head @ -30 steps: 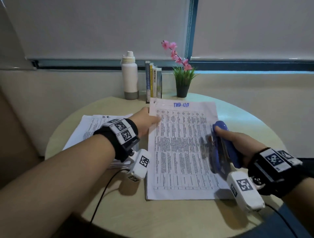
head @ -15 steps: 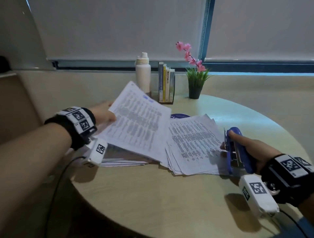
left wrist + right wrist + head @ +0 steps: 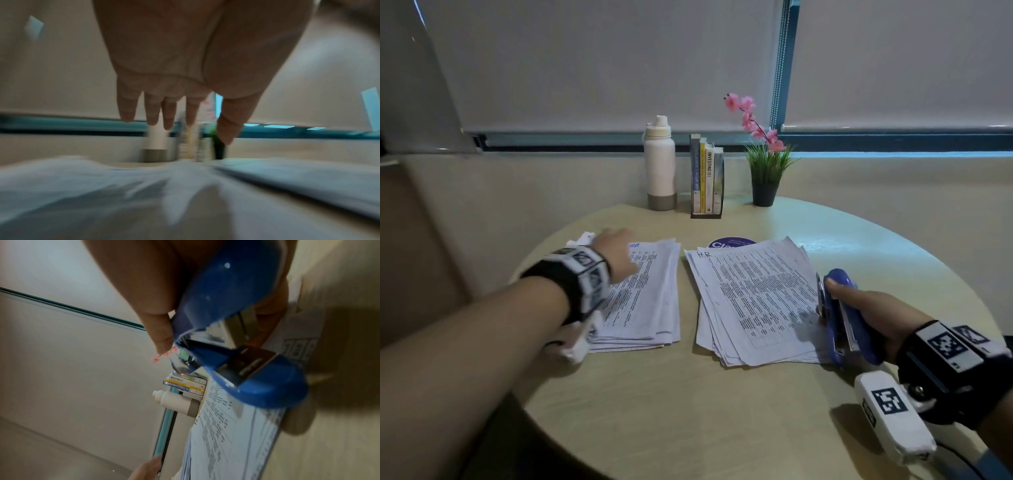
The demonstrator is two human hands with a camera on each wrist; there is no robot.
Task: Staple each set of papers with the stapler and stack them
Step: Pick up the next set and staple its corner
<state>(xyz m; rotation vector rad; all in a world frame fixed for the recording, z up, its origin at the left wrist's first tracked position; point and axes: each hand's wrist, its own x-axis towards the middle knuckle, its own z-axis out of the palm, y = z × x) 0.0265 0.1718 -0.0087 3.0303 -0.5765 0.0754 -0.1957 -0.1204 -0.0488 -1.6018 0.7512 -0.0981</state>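
Observation:
Two piles of printed papers lie on the round table (image 3: 722,411): a left stack (image 3: 650,294) and a right pile (image 3: 753,301) marked "HR" at its top. My left hand (image 3: 616,253) hovers over the far end of the left stack with straight, spread fingers (image 3: 152,112), holding nothing. My right hand (image 3: 866,308) grips a blue stapler (image 3: 842,318) at the right pile's right edge, thumb on its top. In the right wrist view the blue stapler (image 3: 236,331) stands with its mouth apart above the right pile (image 3: 236,426).
At the table's far edge stand a white bottle (image 3: 660,164), a small rack of books (image 3: 706,176) and a potted plant with pink flowers (image 3: 765,161). A purple round sticker (image 3: 729,242) peeks out behind the right pile. Wall and blinds close the far side.
My left hand carried the top set leftwards, laid it on the left stack and let go. The right hand with the stapler stayed beside the right pile.

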